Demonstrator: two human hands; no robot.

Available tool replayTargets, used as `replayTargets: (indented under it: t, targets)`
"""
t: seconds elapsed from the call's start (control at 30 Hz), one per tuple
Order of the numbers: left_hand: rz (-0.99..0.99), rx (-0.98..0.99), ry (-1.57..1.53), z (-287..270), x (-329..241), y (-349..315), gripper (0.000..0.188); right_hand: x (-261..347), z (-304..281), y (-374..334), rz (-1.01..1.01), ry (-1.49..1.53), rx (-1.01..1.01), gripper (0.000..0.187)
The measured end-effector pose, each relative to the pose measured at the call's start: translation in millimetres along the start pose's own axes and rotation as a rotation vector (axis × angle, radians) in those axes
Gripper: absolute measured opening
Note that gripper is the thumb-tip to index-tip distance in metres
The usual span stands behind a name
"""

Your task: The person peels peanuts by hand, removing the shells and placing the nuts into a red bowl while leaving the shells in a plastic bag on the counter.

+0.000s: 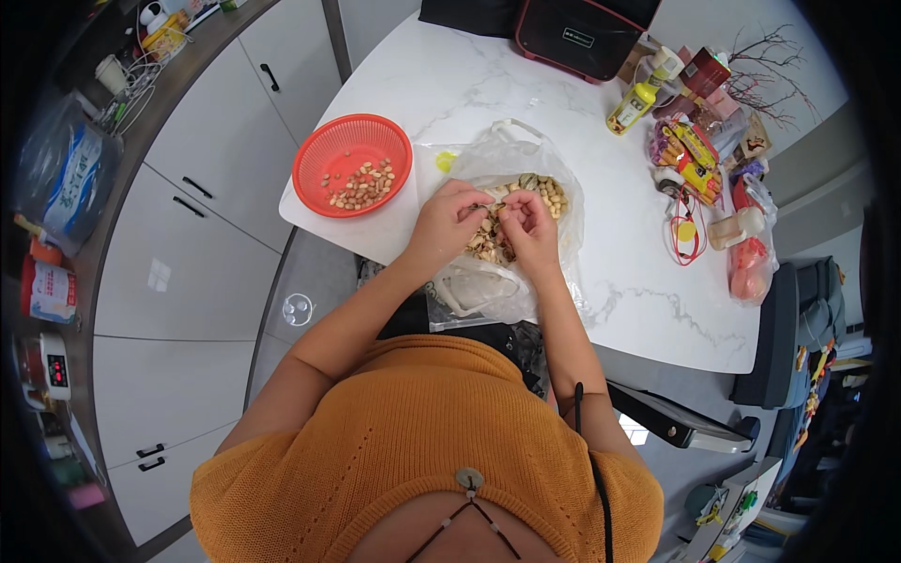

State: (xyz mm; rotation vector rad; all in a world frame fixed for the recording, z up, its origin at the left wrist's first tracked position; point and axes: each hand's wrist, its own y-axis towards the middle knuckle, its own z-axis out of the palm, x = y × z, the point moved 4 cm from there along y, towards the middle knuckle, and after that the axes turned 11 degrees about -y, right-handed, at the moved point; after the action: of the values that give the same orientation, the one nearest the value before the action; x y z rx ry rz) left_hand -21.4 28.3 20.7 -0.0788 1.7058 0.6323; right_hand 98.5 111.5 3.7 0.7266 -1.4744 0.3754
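Over a white plastic bag [563, 174] on the table, my two hands work close together, fingertips almost meeting. My left hand [445, 223] is closed in a pinch, with a small dark piece at its fingertips that is too small to name. My right hand [529, 231] pinches what looks like a peanut, mostly hidden by the thumb and fingers. Broken peanut shells [486, 246] lie in the bag below the hands. Whole unshelled peanuts [552, 195] are heaped at its far right. To the left, a red plastic basket [308, 178] holds shelled peanuts [361, 190].
The white marble-patterned table [648, 300] carries a yellow bottle [633, 106], snack packages [690, 155], a red cord [688, 239] and a bag of fruit [751, 267] at the right. A dark red-trimmed case [582, 38] stands at the back. White cabinets [188, 253] line the left.
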Motion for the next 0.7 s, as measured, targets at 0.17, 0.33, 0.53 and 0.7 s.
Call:
replayTargets:
  t: [0.17,0.33,0.53,0.7]
  targets:
    - [-0.065,0.001,-0.017,4,-4,-2,0.018,-2,1,0,-0.023,-0.015,0.014,0.012]
    - [-0.039,-0.026,-0.038,4,-3,-1,0.014,-4,1,-2,-0.004,-0.002,0.049,0.013]
    - [-0.137,-0.009,-0.097,8,0,-3,0.007,-1,3,-3,0.001,0.017,0.063,0.011]
    - [-0.368,0.006,-0.448,12,13,-3,0.005,-6,2,-3,0.0,-0.001,0.04,0.009]
